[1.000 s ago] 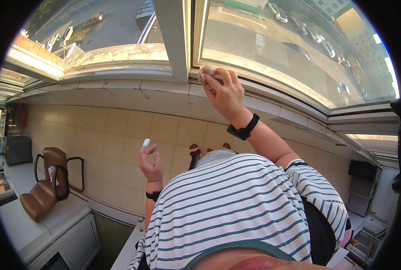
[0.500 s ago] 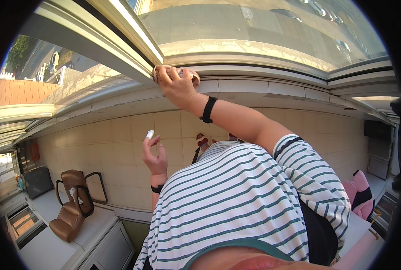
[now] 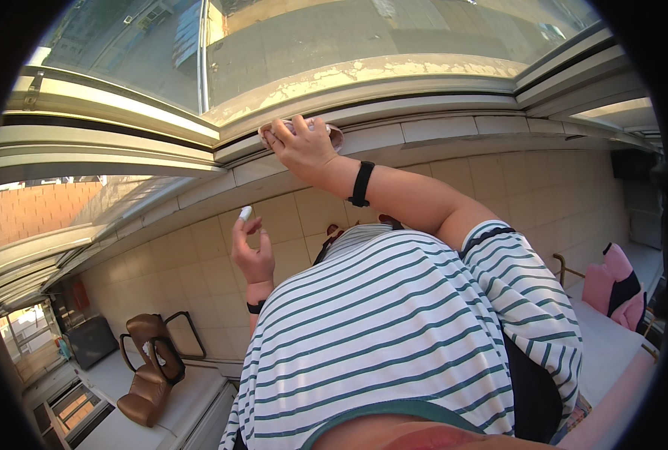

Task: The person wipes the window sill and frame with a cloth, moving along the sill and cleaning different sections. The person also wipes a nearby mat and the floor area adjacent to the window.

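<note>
Pressing a pale cloth [image 3: 337, 139] to the window rail [image 3: 431, 103]

Bunched into a thick, crumpled wad, the cloth is a soft pinkish beige, with a rounded fold bulging out beyond the little-finger side of the hand and a smaller, creased edge showing past the fingertips. Its weave is too small to make out. It sits on the lower window rail, right at the edge of the tiled sill [image 3: 437, 129] and just to the right of the corner of the window sash [image 3: 131, 112].

The right hand [image 3: 306, 152] lies over the wad from above, palm down, its fingers bent and a little spread as they grip it; how the thumb sits is hidden. A black wristband [image 3: 361, 184] circles that wrist.

The left hand [image 3: 254, 251] is half open in the air, well apart from the cloth, fingers loosely curled and thumb raised. A white covering [image 3: 245, 213] wraps one fingertip.
</note>
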Demonstrator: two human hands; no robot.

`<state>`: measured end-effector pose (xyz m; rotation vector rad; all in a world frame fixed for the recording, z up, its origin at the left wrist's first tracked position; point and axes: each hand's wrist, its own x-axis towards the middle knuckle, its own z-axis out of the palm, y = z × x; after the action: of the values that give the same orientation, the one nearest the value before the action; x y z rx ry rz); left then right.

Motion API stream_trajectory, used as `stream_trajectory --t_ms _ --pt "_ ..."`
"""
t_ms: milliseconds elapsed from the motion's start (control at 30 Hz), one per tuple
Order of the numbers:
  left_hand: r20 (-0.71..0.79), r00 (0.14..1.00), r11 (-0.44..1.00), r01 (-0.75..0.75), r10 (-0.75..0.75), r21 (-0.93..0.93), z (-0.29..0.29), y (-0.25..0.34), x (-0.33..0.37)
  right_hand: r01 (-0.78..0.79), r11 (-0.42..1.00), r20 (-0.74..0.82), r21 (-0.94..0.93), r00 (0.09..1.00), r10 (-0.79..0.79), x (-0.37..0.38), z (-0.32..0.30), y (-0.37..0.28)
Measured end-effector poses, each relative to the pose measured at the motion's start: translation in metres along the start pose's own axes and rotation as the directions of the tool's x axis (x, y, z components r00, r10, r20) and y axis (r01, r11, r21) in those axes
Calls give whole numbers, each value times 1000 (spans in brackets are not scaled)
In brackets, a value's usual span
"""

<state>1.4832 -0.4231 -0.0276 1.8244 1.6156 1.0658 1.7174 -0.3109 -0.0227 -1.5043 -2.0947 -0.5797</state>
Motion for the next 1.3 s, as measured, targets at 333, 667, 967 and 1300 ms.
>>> stream_trajectory --t_ms 333,667,967,1300 --pt "116 985 991 127 -131 46 39 3 1 -316 942 12 -118 948 319 -115 -68 179" --pt "219 973 996 67 -79 60 72 29 12 -629 756 -124 -180 777 617 -193 -108 297" --pt "239 967 993 71 -91 91 73 21 14 -873 437 -115 -216 467 877 -191 -138 325" --pt "254 891 837 -444 376 320 99 -11 38 -960 278 -125 40 271 954 -189 -113 314"
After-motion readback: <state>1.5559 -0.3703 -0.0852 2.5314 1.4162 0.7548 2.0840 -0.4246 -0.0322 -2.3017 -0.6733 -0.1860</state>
